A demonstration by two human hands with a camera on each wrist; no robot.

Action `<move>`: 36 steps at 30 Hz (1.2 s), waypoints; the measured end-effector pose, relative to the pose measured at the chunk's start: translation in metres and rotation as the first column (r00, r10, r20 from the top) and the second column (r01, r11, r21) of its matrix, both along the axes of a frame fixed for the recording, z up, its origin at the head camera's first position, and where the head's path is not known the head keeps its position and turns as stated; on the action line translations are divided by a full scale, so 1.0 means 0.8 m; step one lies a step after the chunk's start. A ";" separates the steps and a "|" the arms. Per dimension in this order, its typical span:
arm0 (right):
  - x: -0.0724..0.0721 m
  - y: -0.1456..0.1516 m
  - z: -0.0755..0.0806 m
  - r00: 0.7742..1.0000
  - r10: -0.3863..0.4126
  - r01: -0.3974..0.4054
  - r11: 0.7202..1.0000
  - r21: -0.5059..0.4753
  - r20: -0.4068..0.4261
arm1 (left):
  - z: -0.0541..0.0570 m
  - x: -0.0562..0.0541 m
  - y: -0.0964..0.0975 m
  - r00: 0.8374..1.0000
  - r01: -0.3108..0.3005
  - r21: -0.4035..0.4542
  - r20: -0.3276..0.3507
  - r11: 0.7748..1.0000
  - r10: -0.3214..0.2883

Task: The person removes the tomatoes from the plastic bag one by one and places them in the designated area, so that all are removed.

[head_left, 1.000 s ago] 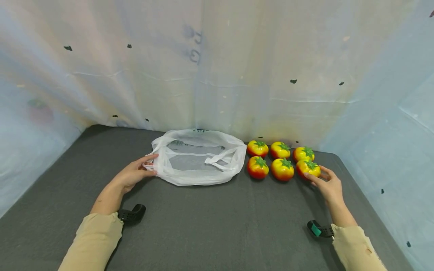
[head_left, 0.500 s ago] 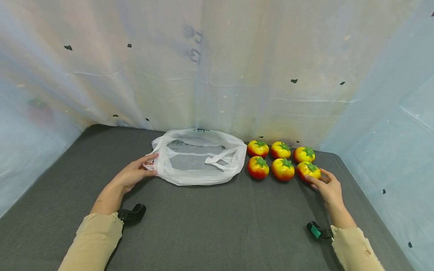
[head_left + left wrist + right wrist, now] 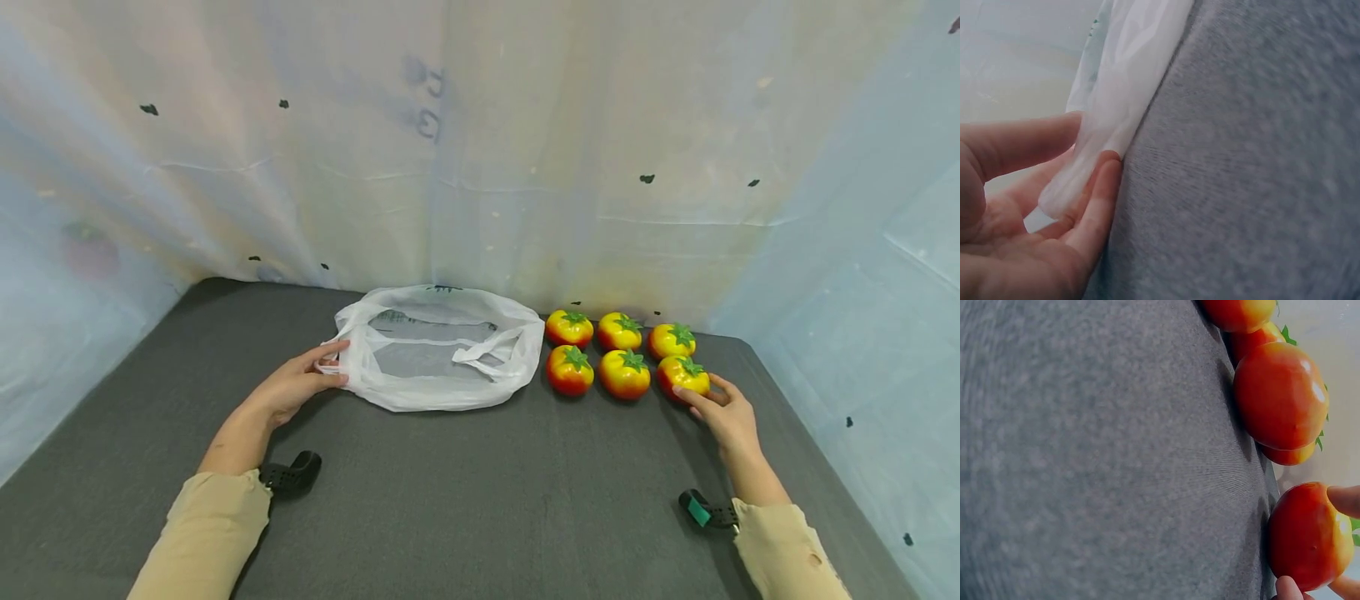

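A white plastic bag (image 3: 442,398) lies on the dark table with its mouth spread wide, left of centre in the head view. At its left end my left hand (image 3: 296,385) holds the gathered edge; in the left wrist view the bag (image 3: 1125,75) runs between thumb and fingers. Two rows of red-yellow tomatoes with green leafy tops stand right of the bag. My right hand (image 3: 726,414) grips the near-right tomato (image 3: 681,377), thumb on its near side and other fingers round its right. The right wrist view shows this tomato (image 3: 1307,537) at the table surface, its far side hidden.
In the near row are a left tomato (image 3: 570,371) and a middle tomato (image 3: 624,375). Behind them stand more tomatoes, including one at the back right (image 3: 672,340). Pale plastic sheeting (image 3: 480,167) rises along the back and sides of the grey tabletop (image 3: 480,500).
The near-right tomato and my right hand have shifted slightly toward the near side since one second ago, then stayed nearly still. My left hand and the bag look unchanged.
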State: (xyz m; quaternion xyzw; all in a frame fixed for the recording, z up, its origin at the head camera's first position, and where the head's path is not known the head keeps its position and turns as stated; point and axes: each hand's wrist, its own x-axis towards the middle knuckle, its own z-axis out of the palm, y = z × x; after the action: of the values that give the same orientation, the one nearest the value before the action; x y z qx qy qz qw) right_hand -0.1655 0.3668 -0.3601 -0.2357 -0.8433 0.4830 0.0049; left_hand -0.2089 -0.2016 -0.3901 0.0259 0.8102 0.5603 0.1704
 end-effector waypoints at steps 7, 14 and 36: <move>0.000 -0.002 0.004 1.000 -0.014 0.014 0.999 0.028 0.001 | 0.001 -0.001 0.003 0.999 -0.021 0.106 0.037 0.994 0.017; -0.001 -0.008 0.020 0.993 -0.100 0.101 0.995 0.008 -0.064 | 0.012 0.006 0.014 0.993 -0.116 0.094 0.043 0.989 0.112; -0.011 -0.075 0.027 0.828 -0.142 0.171 0.985 0.004 -0.542 | 0.049 0.030 0.029 0.878 -0.317 -0.328 -0.457 0.890 0.144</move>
State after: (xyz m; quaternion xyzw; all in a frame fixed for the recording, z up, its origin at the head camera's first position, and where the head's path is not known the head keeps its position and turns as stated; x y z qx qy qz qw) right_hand -0.1743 0.3064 -0.3389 -0.1584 -0.7980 0.5054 0.2876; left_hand -0.1852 -0.1787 -0.3511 0.0126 0.9203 0.3835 -0.0758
